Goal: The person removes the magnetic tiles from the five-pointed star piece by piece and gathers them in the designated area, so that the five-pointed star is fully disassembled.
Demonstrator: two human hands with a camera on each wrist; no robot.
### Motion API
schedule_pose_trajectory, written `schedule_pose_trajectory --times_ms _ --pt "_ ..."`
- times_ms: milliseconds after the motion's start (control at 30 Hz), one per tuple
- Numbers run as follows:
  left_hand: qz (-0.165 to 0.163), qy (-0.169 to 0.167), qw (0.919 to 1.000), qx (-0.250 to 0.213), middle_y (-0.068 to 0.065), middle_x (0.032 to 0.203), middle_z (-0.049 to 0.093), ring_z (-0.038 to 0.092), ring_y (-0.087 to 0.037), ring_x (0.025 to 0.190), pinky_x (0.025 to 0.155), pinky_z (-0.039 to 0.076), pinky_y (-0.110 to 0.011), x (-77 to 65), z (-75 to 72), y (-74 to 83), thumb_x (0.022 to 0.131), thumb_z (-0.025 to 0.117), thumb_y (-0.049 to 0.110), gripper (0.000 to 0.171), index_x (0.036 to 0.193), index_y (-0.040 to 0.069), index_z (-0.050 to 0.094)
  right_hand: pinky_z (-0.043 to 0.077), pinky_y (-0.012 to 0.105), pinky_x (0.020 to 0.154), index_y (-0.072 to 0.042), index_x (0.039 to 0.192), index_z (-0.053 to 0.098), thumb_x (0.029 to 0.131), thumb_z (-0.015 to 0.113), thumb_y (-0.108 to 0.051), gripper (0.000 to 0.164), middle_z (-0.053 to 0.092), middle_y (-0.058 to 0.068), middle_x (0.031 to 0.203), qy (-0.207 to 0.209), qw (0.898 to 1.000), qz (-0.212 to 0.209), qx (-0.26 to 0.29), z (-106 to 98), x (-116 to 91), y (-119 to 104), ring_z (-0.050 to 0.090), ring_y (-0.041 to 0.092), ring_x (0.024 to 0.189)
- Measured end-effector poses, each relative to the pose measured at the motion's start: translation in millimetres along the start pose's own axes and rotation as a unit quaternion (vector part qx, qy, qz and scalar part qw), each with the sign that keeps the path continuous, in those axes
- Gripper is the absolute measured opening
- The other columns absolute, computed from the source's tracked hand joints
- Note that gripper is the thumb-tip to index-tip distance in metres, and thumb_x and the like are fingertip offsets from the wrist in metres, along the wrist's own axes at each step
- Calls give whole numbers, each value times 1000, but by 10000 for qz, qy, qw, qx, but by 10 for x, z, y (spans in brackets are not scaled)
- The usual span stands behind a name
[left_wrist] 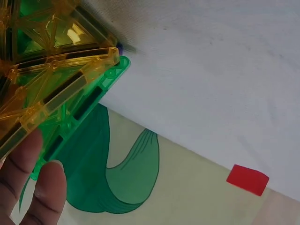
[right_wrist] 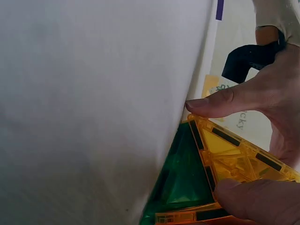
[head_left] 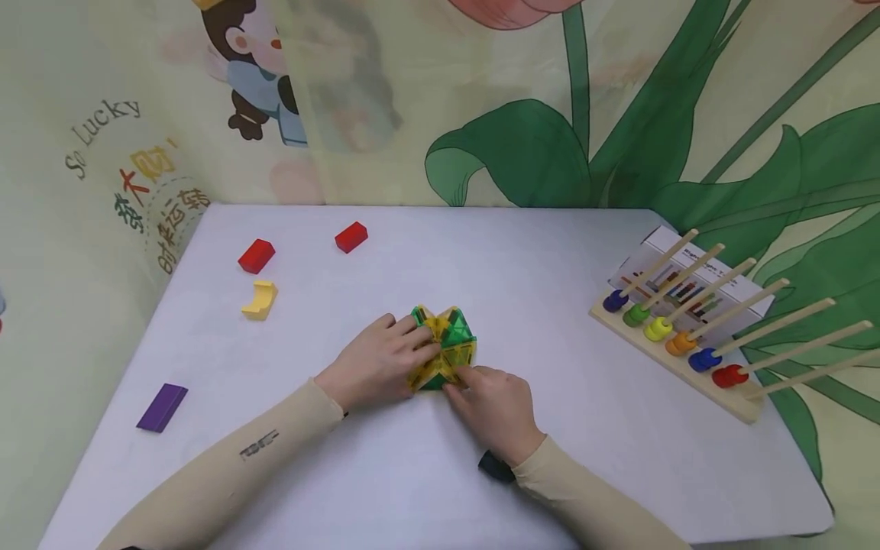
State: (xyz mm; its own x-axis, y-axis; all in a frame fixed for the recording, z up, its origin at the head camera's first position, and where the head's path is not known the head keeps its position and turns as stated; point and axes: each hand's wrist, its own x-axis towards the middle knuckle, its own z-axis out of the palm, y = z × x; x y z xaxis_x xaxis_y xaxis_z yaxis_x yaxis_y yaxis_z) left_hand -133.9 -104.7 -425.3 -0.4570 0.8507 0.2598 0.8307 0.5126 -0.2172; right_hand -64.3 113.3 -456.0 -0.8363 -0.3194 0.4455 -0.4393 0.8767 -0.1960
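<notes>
Left arm: reaches in from my lower left, beige-sleeved to the wrist, slanting inward.
Left grip: back uppermost, fingers bent and holding; my thumb stretches out straight.
Right arm: slants inward from my lower right, also beige-sleeved.
Right grip: angled toward my left one, thumb and forefinger pinching.

At frame centre, the left hand and right hand close off the tiles at left and lower right. Room runs rightward over the counter until the rack's 7 slanted pegs; 2 red blocks obstruct the upper left.
</notes>
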Motion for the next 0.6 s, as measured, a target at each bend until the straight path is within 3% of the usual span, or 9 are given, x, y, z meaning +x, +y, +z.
schedule_pose_trajectory --times_ms 367,600 --pt "-246 -112 9996 -76 1 120 69 62 -20 106 81 51 -35 9 55 -36 75 88 51 62 127 20 74 47 24 45 -17 87 83 81 89 -27 13 72 -5 67 -162 9999 -27 32 17 115 74 65 8 53" --pt "-226 -167 9996 -60 2 120 70 63 -20 107 83 52 -36 69 71 -74 75 87 57 63 126 22 74 43 20 45 -17 90 85 81 89 -25 12 73 -5 68 -52 9999 -53 110 8 105 135 63 5 52"
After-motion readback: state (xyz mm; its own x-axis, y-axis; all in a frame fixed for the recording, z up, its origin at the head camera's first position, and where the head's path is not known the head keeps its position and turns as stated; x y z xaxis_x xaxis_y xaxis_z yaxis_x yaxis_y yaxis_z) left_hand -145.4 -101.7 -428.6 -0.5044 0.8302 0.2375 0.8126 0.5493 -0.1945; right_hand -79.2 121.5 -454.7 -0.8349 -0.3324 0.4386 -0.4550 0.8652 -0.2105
